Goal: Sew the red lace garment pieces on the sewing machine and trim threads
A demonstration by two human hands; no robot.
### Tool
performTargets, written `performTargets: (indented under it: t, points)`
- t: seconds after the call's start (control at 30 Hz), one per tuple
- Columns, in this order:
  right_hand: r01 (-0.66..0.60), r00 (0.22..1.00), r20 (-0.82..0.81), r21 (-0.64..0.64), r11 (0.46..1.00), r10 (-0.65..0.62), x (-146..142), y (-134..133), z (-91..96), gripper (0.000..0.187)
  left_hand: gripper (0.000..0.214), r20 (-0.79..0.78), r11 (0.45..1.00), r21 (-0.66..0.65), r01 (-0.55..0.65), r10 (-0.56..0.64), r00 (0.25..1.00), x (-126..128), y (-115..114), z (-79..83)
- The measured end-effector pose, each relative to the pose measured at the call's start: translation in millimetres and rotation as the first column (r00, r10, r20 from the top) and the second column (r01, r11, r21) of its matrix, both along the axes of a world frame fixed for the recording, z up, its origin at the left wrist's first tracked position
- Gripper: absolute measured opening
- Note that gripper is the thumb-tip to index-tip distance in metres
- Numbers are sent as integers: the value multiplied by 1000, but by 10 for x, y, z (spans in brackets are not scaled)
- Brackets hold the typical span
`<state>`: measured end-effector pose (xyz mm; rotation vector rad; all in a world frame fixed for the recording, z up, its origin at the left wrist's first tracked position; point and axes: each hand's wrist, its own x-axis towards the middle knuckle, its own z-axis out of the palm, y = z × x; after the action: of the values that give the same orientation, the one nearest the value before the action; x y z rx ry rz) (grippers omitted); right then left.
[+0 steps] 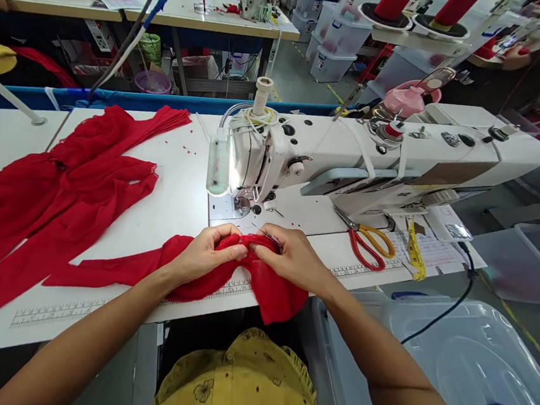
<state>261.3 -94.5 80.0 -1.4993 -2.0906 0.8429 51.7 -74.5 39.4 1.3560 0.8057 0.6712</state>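
Just in front of the sewing machine, a gathered red fabric piece is stretched between both hands at the table's front edge. My left hand is closed, pinching its upper edge between thumb and fingers. Close beside it, my right hand is closed on the same edge. A slim, pointed metal tool pokes out of the right hand; its kind is hard to make out. One long end of the fabric trails left along the printed ruler. Behind the hands is the needle area of the white sewing machine.
Red garments cover the table's left side. Scissors with red and orange handles and a yellow measuring tape lie to the right. A lidded plastic bin stands below right. Red thread cones rise behind the machine.
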Motion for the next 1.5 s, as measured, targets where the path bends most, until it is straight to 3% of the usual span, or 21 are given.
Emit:
performTargets:
  t: [0.07, 0.1, 0.17, 0.23, 0.3, 0.37, 0.43, 0.53, 0.6, 0.7, 0.77, 0.8, 0.87, 0.97, 1.0, 1.07, 1.17, 1.27, 1.37, 1.5]
  points:
    - [-5, 985, 168, 179, 984, -25, -57, -175, 79, 18, 10, -90, 968, 238, -82, 106, 990, 4, -7, -46]
    - [-47, 974, 225, 239, 970, -8, -83, -280, 120, 15, 2, -112, 915, 382, -127, 183, 977, 3, -10, -73]
    - [-225, 950, 269, 244, 943, 157, -114, -478, 182, 15, 13, -85, 750, 630, -200, 322, 943, -9, -9, -124]
    - [-411, 908, 177, 204, 889, 380, -116, -595, 187, 17, 24, -5, 605, 757, -247, 383, 924, -28, -1, -151]
    - [-373, 921, -18, 243, 896, 388, -101, -586, 122, 17, 27, 74, 534, 792, -296, 398, 914, -47, 7, -147]
    - [-113, 958, -226, 271, 956, 177, -98, -469, 7, 19, 26, 116, 511, 794, -329, 405, 907, -52, 2, -113]
    - [88, 932, -362, 192, 977, -13, -127, -313, -118, 21, 23, 123, 512, 791, -336, 404, 906, -45, -17, -60]
    - [69, 880, -468, -39, 997, -79, -223, -153, -250, 25, 18, 89, 519, 803, -293, 382, 920, -46, -55, 35]
    - [58, 869, -487, -75, 996, -87, -275, -124, -293, 17, 17, 40, 520, 820, -241, 368, 929, -85, -82, 102]
    - [138, 910, -413, 201, 970, -43, -273, -142, -329, 8, 20, -60, 533, 832, -155, 364, 929, -188, -149, 200]
    - [125, 952, -305, 443, 888, 18, -227, -162, -356, 14, 24, -92, 532, 836, -132, 375, 923, -233, -214, 247]
    - [94, 968, -246, 531, 842, 47, -200, -170, -372, 18, 28, -93, 512, 849, -130, 387, 917, -237, -246, 260]
    - [16, 985, -141, 632, 774, 95, -153, -181, -402, 25, 41, -97, 417, 903, -106, 436, 895, -205, -288, 253]
    - [-60, 993, -32, 685, 726, 112, -104, -168, -423, 31, 38, -117, 214, 977, 3, 524, 844, -132, -268, 182]
    - [-69, 995, -7, 687, 724, 101, -90, -153, -419, 30, 31, -117, 173, 985, 26, 538, 835, -121, -243, 152]
    - [-74, 997, 32, 671, 738, 72, -58, -104, -397, 26, 23, -107, 166, 986, 19, 541, 834, -132, -184, 100]
    - [-113, 994, 75, 623, 774, 85, -4, -6, -347, 26, 20, -122, 260, 965, -29, 544, 830, -190, -114, 46]
    - [-146, 989, 71, 617, 774, 130, 29, 87, -338, 32, 25, -125, 323, 944, -67, 538, 834, -223, -79, -3]
    - [-147, 987, 31, 588, 795, 159, 27, 154, -395, 37, 28, -137, 339, 939, -54, 514, 847, -214, -61, -67]
    - [-143, 989, 55, 543, 827, 135, 8, 201, -496, 38, 22, -168, 312, 950, -5, 527, 833, -210, -42, -141]
